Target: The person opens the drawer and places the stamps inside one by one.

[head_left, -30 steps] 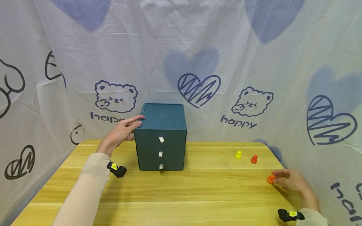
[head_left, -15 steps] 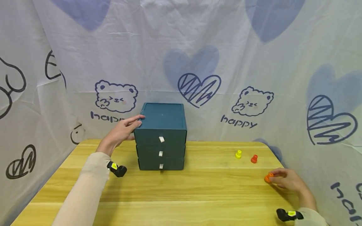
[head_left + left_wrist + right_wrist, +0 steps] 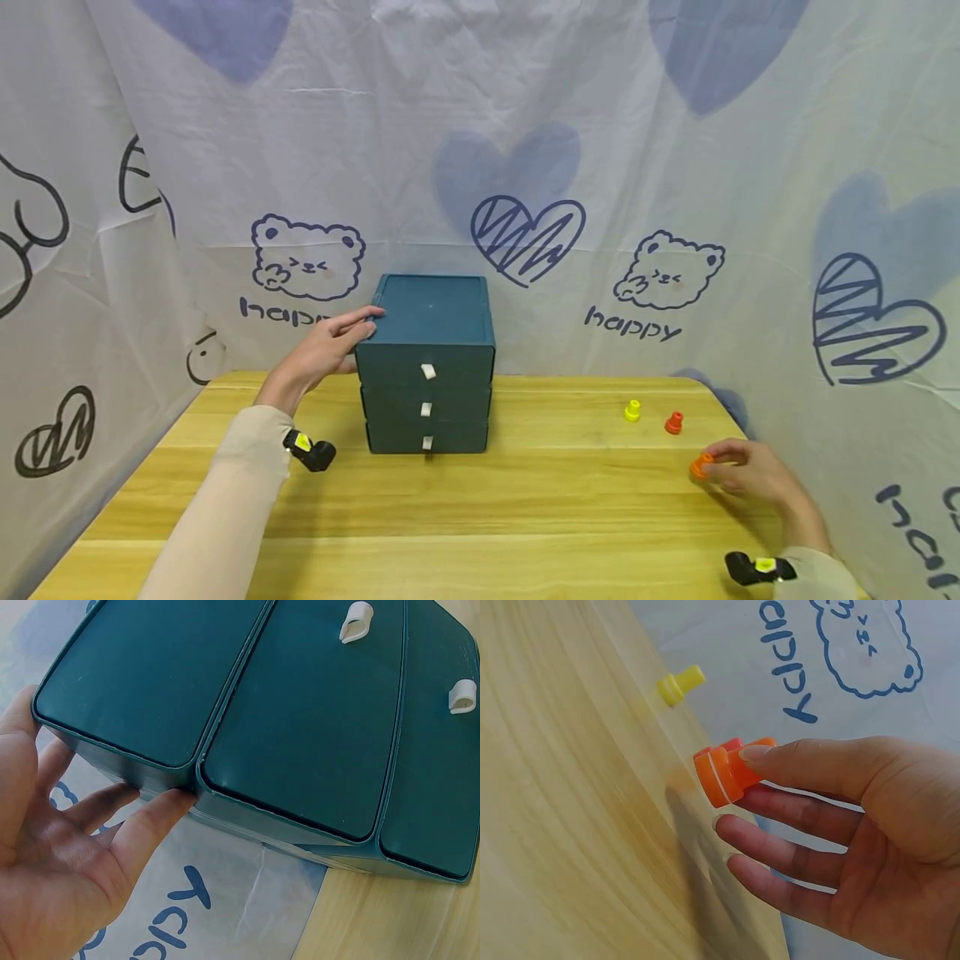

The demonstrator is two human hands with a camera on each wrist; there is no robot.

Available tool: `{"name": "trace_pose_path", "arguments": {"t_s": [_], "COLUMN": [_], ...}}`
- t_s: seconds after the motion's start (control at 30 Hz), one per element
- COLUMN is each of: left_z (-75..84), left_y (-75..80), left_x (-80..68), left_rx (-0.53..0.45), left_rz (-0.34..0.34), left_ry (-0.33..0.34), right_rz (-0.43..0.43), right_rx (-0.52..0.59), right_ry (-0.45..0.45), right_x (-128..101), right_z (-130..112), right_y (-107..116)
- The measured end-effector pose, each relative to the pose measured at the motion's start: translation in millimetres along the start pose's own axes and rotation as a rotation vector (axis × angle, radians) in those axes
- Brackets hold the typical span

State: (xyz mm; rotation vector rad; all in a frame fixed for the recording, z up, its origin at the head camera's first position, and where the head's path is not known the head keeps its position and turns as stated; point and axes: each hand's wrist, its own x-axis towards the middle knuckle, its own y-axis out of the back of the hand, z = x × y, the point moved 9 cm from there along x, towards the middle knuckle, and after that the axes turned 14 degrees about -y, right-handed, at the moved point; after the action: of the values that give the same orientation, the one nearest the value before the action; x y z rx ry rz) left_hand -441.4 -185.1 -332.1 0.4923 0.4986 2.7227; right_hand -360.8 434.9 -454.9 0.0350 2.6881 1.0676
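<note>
- At the far right of the wooden worktop [image 3: 525, 500], near its edge: my right hand [image 3: 753, 475], pinching an orange peg [image 3: 701, 466] between thumb and forefinger; the other fingers hang loosely spread beneath it. In the right wrist view the peg [image 3: 727, 771] shows a wide ribbed base and a narrower neck, held just above the wood.
- At the back middle of the worktop: one dark teal drawer box [image 3: 426, 367], three drawers stacked, each with a small white pull tab, all closed.
- On the upper left corner of that box: my left hand [image 3: 324, 350], fingers straight and spread, thumb along the top edge, fingertips [image 3: 161, 814] pressing the side wall. It grips nothing.
- Beyond my right hand, toward the backdrop: one yellow peg [image 3: 632, 410] and one red peg [image 3: 673, 422], standing upright just beside each other, apart from the orange one.
- Around three sides: a white cloth backdrop [image 3: 675, 167] printed with bears, hearts and the word "happy".
- On each wrist: a small black camera mount with a yellow mark.
</note>
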Motion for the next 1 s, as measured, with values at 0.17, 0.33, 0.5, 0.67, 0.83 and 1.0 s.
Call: {"name": "trace_pose_path", "arguments": {"t_s": [0.17, 0.33, 0.5, 0.67, 0.83, 1.0], "left_z": [0.4, 0.0, -0.6, -0.3, 0.6, 1.1], "left_y": [0.6, 0.1, -0.1, 0.4, -0.1, -0.4], "left_x": [0.4, 0.5, 0.6, 0.7, 0.9, 0.7], "left_rx": [0.0, 0.002, 0.004, 0.003, 0.0, 0.001], "left_rz": [0.003, 0.0, -0.001, 0.0, -0.003, -0.002], "left_ry": [0.0, 0.005, 0.004, 0.001, -0.004, -0.006], "right_rz": [-0.005, -0.033, -0.042, -0.067, -0.086, -0.106], "right_rx": [-0.007, -0.017, -0.018, 0.005, -0.008, -0.002], "right_ry": [-0.026, -0.011, 0.009, 0.072, 0.126, 0.145], "right_x": [2.8, 4.9, 8.2, 9.4, 8.2, 9.0], "right_z": [-10.4, -26.3, -37.0, -52.2, -71.9, -84.8], "right_y": [-10.9, -27.0, -41.0, -55.2, -70.8, -86.2]}}
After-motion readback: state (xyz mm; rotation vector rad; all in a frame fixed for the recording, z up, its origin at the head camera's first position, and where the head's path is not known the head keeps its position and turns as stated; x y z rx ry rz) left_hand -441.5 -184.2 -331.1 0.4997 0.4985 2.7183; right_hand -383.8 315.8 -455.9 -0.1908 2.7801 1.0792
